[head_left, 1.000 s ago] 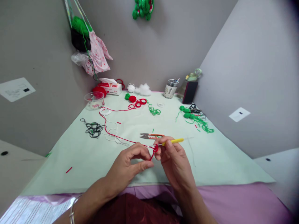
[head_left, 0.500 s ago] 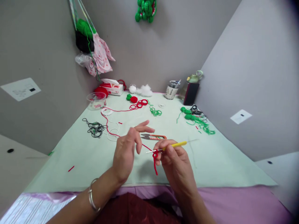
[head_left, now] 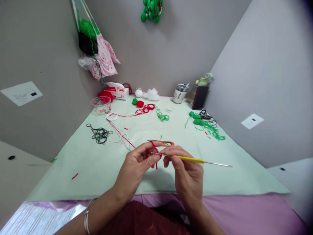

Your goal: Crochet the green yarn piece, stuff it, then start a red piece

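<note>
My left hand (head_left: 138, 166) pinches the red yarn (head_left: 156, 163), which loops over its index finger and hangs in a short tail below. From that hand the strand runs back left through a white ring (head_left: 111, 117). A double-ended crochet hook with a yellow handle (head_left: 192, 159) is gripped in my right hand (head_left: 186, 169); its left metal tip meets the yarn at my left fingertips. Just behind both hands lie orange-handled thread snips (head_left: 171, 143), partly covered by my fingers.
Black yarn (head_left: 99, 134) lies tangled at left, green yarn pieces (head_left: 207, 125) at right. Along the back stand a plastic bowl (head_left: 101, 106), a tissue box (head_left: 119, 93), white stuffing (head_left: 152, 94), a pen cup (head_left: 179, 94) and a phone (head_left: 200, 98) against a bottle.
My left hand has moved right and closed on the red yarn, which now passes over its index finger. The hook's yellow handle has swung to point right and slightly down.
</note>
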`<control>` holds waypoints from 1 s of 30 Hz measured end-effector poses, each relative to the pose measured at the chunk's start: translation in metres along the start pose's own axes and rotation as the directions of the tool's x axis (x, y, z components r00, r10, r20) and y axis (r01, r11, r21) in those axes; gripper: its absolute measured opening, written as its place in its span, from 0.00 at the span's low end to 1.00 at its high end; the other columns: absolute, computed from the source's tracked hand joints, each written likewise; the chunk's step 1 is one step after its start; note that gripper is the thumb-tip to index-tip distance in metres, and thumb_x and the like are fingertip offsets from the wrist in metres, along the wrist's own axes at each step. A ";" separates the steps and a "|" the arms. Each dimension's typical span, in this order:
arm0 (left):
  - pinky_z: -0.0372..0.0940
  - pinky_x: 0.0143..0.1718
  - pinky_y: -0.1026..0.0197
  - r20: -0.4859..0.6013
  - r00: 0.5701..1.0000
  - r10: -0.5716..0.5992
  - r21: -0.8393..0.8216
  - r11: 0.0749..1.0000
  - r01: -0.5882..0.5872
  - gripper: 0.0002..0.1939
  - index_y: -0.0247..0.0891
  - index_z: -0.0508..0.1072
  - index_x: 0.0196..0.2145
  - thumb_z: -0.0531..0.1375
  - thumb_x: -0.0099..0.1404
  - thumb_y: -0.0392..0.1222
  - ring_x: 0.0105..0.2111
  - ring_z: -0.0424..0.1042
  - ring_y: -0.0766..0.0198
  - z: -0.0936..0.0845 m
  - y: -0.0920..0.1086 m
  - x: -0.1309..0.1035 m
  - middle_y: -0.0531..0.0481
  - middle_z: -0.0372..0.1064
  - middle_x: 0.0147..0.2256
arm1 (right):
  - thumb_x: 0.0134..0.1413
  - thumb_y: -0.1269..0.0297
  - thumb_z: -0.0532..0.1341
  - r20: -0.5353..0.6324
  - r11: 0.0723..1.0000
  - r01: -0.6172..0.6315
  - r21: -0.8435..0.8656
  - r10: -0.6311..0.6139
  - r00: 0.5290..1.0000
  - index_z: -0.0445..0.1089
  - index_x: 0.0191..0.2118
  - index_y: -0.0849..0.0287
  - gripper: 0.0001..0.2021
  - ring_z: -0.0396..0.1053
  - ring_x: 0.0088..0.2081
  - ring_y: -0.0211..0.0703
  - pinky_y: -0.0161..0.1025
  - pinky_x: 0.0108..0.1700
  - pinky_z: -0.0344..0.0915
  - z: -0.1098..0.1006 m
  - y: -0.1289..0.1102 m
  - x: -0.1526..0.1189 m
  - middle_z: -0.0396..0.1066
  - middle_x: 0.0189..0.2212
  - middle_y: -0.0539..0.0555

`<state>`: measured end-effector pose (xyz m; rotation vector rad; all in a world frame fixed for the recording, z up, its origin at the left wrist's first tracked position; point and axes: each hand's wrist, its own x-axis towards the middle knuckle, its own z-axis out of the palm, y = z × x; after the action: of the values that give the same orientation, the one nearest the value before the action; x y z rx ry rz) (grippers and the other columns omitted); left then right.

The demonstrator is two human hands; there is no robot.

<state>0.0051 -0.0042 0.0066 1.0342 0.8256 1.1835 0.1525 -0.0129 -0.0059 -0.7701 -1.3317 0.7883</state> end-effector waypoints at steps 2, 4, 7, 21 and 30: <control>0.61 0.29 0.67 -0.007 1.000 -0.029 -0.012 1.000 0.029 0.18 0.45 0.80 0.50 0.70 0.62 0.44 0.27 0.63 0.71 -0.002 0.001 0.001 0.55 0.71 0.31 | 0.68 0.70 0.58 0.016 1.000 0.013 -0.012 -0.012 1.000 0.78 0.43 0.50 0.12 0.69 0.32 0.37 0.39 0.36 0.68 0.000 -0.001 0.001 0.77 0.38 0.51; 0.56 0.24 0.68 0.000 0.998 -0.065 -0.030 0.997 0.065 0.25 0.45 0.76 0.55 0.71 0.60 0.44 0.23 0.59 0.73 -0.003 0.001 0.001 0.56 0.70 0.30 | 0.68 0.70 0.57 0.032 0.999 0.019 -0.039 -0.018 0.999 0.77 0.43 0.50 0.12 0.69 0.32 0.37 0.39 0.37 0.68 0.000 0.000 0.000 0.76 0.38 0.51; 0.52 0.22 0.69 -0.016 0.998 -0.060 -0.047 0.997 0.060 0.34 0.43 0.69 0.62 0.72 0.59 0.43 0.23 0.59 0.74 -0.001 0.001 0.000 0.57 0.70 0.29 | 0.67 0.74 0.58 0.071 0.965 0.136 -0.223 -0.123 0.990 0.76 0.47 0.50 0.13 0.71 0.36 0.39 0.40 0.39 0.69 0.000 0.003 -0.005 0.73 0.37 0.51; 0.49 0.20 0.73 -0.025 0.995 -0.092 -0.236 0.968 0.083 0.21 0.46 0.79 0.51 0.71 0.60 0.39 0.20 0.53 0.80 0.003 0.002 -0.001 0.57 0.66 0.31 | 0.68 0.73 0.56 0.005 0.982 0.113 -0.154 -0.114 0.994 0.77 0.43 0.53 0.12 0.72 0.33 0.40 0.42 0.39 0.70 -0.007 -0.001 0.002 0.73 0.34 0.51; 0.43 0.17 0.73 0.032 0.980 -0.197 -0.332 0.923 0.197 0.17 0.40 0.81 0.49 0.70 0.61 0.39 0.18 0.44 0.83 0.001 0.003 -0.001 0.57 0.63 0.30 | 0.67 0.74 0.57 -0.083 0.972 0.151 -0.179 -0.168 0.982 0.77 0.43 0.53 0.13 0.70 0.32 0.38 0.41 0.40 0.69 -0.009 0.002 0.001 0.72 0.32 0.50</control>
<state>0.0053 -0.0051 0.0100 0.6549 0.6829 1.1051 0.1610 -0.0114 -0.0079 -0.8155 -1.3667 0.5069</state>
